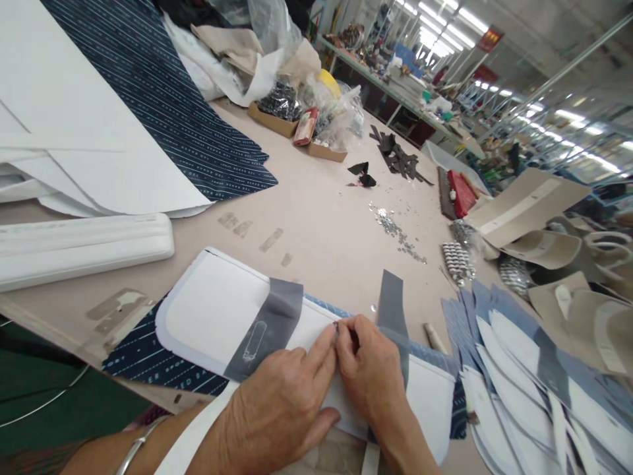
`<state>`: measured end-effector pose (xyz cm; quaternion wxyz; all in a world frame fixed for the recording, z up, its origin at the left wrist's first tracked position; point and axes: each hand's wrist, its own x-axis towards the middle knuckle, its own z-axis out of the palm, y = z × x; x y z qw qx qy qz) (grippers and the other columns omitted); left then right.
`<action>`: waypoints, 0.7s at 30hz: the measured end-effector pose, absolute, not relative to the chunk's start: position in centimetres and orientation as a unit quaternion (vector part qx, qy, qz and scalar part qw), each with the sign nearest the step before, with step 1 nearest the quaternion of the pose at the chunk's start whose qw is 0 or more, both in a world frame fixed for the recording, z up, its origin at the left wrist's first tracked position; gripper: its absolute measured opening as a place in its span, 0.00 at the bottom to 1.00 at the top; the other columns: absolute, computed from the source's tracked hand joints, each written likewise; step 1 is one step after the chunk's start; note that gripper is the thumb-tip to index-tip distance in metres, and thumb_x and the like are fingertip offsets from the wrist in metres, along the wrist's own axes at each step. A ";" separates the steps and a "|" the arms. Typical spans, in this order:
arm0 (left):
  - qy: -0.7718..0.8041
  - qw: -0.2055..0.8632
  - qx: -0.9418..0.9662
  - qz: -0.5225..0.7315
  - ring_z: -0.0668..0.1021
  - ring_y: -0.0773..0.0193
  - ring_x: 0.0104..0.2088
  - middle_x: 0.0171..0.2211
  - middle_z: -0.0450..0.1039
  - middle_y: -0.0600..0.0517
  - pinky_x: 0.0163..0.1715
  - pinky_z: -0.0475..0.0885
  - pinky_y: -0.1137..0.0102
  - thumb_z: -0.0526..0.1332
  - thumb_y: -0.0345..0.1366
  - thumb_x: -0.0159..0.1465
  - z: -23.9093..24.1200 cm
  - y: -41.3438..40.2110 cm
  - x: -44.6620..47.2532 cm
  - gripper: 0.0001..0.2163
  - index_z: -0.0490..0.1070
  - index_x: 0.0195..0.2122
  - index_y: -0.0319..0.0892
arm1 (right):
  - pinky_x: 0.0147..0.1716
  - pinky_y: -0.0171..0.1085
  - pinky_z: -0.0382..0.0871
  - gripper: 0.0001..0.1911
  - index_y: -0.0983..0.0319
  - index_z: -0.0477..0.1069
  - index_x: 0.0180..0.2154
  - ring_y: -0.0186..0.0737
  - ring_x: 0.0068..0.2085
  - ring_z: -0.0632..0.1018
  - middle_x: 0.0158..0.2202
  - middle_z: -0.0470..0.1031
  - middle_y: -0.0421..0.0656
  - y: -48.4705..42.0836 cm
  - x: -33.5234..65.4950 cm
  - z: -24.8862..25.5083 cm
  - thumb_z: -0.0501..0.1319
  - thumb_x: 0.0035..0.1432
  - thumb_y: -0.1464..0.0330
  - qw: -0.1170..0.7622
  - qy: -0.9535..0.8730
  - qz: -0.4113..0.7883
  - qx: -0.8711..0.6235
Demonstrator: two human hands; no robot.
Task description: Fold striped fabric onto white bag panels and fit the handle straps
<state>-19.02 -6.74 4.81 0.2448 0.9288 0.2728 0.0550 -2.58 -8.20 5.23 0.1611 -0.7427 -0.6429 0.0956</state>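
Note:
A white panel [208, 303] with rounded corners lies on dark blue printed fabric [163, 369] near the table's front edge. Grey strips cross it, one grey strip [267, 330] left of my hands and another grey strip [393, 297] to the right. My left hand [281, 402] rests on the panel, index finger stretched to its far edge and thumb apart. Fingertip to fingertip with it, my right hand [370, 366] is closed in a pinch at that edge. A small dark bit shows between the fingertips, too small to name. A white strap [198, 422] passes over my left forearm.
Stacked white-and-blue panels [519, 389] lie at the right, beside beige pieces [534, 198]. Small metal bits [390, 227] are scattered beyond my hands. Cardboard boxes [274, 122] stand farther back. A white padded bar [84, 247] and large white sheets [74, 119] occupy the left.

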 end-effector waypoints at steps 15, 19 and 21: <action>0.335 0.156 0.927 0.070 0.81 0.53 0.40 0.67 0.52 0.36 0.36 0.80 0.62 0.58 0.41 0.63 4.5 -7.1 -17.9 0.31 0.57 0.65 0.30 | 0.26 0.34 0.53 0.09 0.59 0.65 0.22 0.35 0.24 0.70 0.20 0.72 0.37 -6.3 -2.2 7.0 0.56 0.54 0.71 0.089 -0.571 0.219 -0.786; 0.340 0.059 0.930 0.124 0.82 0.53 0.39 0.63 0.61 0.37 0.33 0.79 0.63 0.57 0.37 0.63 3.4 -7.2 -17.8 0.26 0.64 0.61 0.29 | 0.29 0.33 0.60 0.08 0.59 0.70 0.27 0.35 0.27 0.73 0.24 0.74 0.37 -6.7 0.1 7.7 0.56 0.58 0.69 0.174 -0.554 0.246 -0.776; 0.333 0.049 0.927 0.165 0.82 0.53 0.38 0.63 0.63 0.38 0.31 0.79 0.63 0.56 0.37 0.65 2.5 -7.2 -18.1 0.24 0.66 0.60 0.30 | 0.36 0.36 0.64 0.08 0.60 0.73 0.35 0.40 0.35 0.76 0.31 0.77 0.42 -7.4 2.8 8.1 0.56 0.61 0.67 0.206 -0.519 0.152 -0.816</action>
